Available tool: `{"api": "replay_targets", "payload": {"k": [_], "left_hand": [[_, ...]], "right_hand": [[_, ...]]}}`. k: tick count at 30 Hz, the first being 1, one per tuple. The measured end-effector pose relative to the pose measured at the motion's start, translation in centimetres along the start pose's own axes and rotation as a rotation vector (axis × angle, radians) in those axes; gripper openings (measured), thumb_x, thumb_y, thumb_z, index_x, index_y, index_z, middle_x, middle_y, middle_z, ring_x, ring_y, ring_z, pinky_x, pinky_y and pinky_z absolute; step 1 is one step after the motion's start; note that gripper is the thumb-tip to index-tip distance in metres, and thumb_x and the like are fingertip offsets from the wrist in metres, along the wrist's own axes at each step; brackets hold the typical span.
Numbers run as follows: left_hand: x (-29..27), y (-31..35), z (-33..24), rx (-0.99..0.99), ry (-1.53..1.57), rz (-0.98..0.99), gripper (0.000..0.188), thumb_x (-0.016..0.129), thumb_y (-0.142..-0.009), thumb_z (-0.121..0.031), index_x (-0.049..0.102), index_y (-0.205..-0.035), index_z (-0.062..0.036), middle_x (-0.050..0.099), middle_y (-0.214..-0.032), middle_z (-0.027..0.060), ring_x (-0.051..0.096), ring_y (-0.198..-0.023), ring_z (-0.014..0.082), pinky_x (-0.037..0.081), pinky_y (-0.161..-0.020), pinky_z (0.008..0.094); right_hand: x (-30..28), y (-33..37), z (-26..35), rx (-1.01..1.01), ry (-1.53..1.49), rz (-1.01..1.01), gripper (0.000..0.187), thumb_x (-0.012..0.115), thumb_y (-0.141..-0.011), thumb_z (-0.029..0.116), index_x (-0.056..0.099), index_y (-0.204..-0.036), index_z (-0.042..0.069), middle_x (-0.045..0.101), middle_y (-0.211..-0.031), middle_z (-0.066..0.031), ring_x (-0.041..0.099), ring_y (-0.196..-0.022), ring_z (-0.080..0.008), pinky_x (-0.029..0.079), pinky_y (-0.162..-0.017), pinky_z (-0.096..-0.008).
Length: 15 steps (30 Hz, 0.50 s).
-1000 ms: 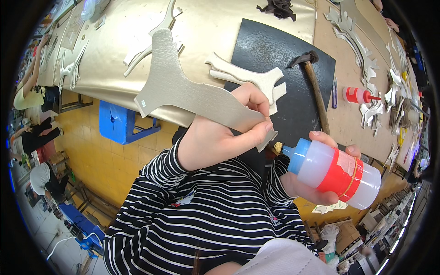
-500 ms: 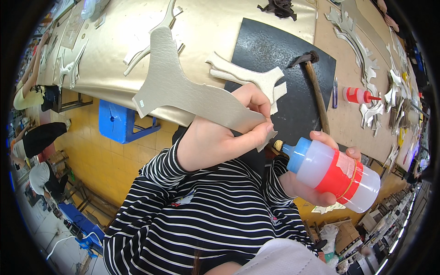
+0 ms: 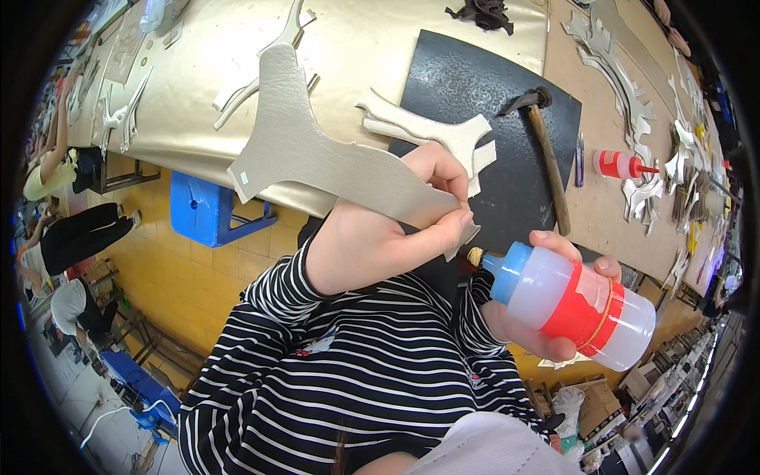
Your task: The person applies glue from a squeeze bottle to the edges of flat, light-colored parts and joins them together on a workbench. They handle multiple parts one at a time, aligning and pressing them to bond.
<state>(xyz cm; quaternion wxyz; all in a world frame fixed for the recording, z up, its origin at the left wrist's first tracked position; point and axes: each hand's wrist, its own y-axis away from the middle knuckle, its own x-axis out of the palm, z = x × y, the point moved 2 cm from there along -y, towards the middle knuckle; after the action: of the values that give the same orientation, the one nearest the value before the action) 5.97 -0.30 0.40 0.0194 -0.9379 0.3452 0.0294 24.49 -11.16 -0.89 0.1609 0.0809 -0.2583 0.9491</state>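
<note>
My left hand pinches one end of a beige leather piece between thumb and fingers. The piece is broad and forked at its far left end, with a small white sticker on one corner. My right hand is wrapped round a clear squeeze bottle with a blue cap and a red label ringed by a rubber band. The bottle lies tilted, its yellowish-crusted nozzle close to the leather's pinched end. I cannot tell whether they touch. More cut pieces lie just beyond my left hand.
A hammer rests on a black mat. Right of it are a blue pen-like tool and a smaller red-labelled bottle. Several cut pieces lie along the table's right side. A blue stool stands at the left; other people are beyond.
The bottle in my right hand has shifted slightly left, bringing its nozzle a little nearer the leather. My left hand has hardly moved. A person at the far left has moved.
</note>
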Motion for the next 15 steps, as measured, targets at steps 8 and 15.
{"api": "replay_targets", "payload": {"k": [8,15], "left_hand": [[-0.12,-0.11,-0.08,0.015,-0.032,-0.004,0.019,0.064,-0.088,-0.003,0.050,-0.100,-0.0035,0.062,-0.088,0.0058,0.064,-0.085,0.0112,0.049,-0.072,0.0233],[-0.18,-0.01,0.16,-0.009,-0.009,-0.012,0.019,0.064,-0.088,-0.003,0.049,-0.100,-0.0036,0.063,-0.087,0.0066,0.064,-0.085,0.0108,0.050,-0.071,0.0232]], "right_hand": [[0.22,-0.32,0.15,-0.012,-0.050,0.050,0.089,0.072,-0.077,0.052,0.023,-0.131,0.001,0.045,-0.120,-0.0295,0.063,-0.087,-0.0439,0.058,-0.064,-0.0367],[0.38,-0.15,0.01,-0.028,-0.096,0.110,0.088,0.070,-0.080,0.052,0.023,-0.125,-0.007,0.048,-0.114,-0.0283,0.065,-0.083,-0.0427,0.060,-0.057,-0.0352]]}}
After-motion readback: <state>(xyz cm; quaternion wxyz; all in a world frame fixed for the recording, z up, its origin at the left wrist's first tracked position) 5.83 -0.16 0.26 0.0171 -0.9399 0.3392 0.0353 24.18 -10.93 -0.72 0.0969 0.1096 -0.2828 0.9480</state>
